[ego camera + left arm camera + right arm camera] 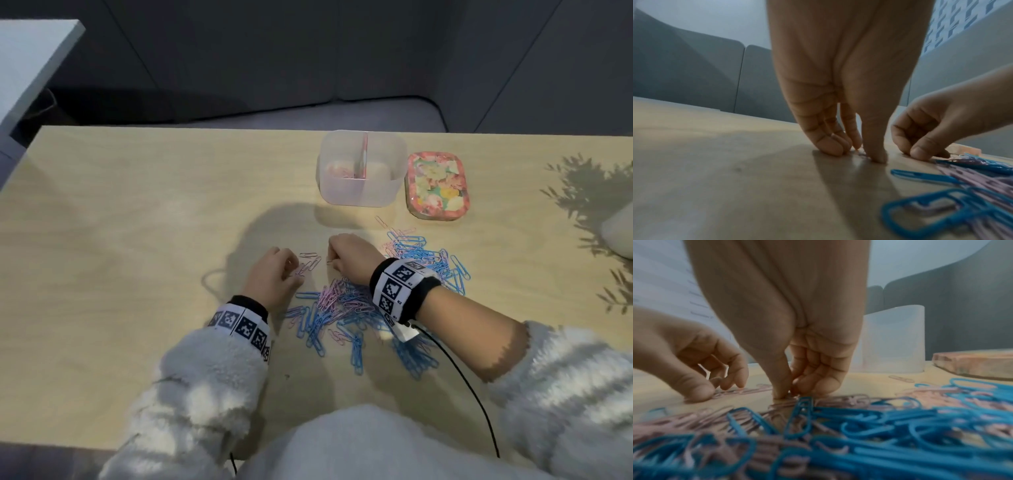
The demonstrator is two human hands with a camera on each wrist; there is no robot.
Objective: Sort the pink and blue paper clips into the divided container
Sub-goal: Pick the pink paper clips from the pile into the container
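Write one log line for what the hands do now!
left hand: picking pink clips | right hand: pinching pink clip | container: some pink inside

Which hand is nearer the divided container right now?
Right. The right hand works at the table just in front of the divided container; the left hand is farther to the left and nearer the person.

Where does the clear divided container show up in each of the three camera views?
Head view: the divided container stands at the far side of the table, right of centre, beside the floral tin.
Left wrist view: not in it.
Right wrist view: right of the right hand, beyond the clips.
Shared landmark: the floral tin, to the container's right.
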